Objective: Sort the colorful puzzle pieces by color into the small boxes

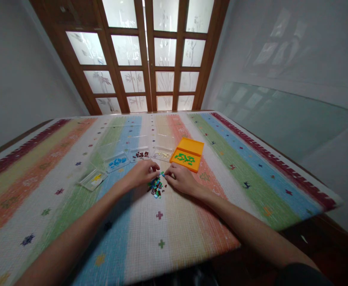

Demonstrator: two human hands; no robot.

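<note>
A small heap of mixed little plastic pieces (156, 187), in blue, green and dark brown, lies on the striped tablecloth between my hands. My left hand (142, 172) is at the heap's upper left, thumb and fingers drawn together; what sits at their tips is too small to name. My right hand (178, 178) rests at the upper right of the heap with its fingers curled. Its fingertips are by a few blue and green bits, and whether it grips one is hidden. Beyond my right hand, an open orange box (198, 150) contains bright green pieces (185, 158).
An arc of clear plastic boxes stands beyond the heap, with yellow pieces (97, 177), blue pieces (117, 162), dark brown pieces (141, 154) and cream pieces (162, 154). Their transparent lids are hard to make out. The tablecloth (192, 230) ends at the table's front edge.
</note>
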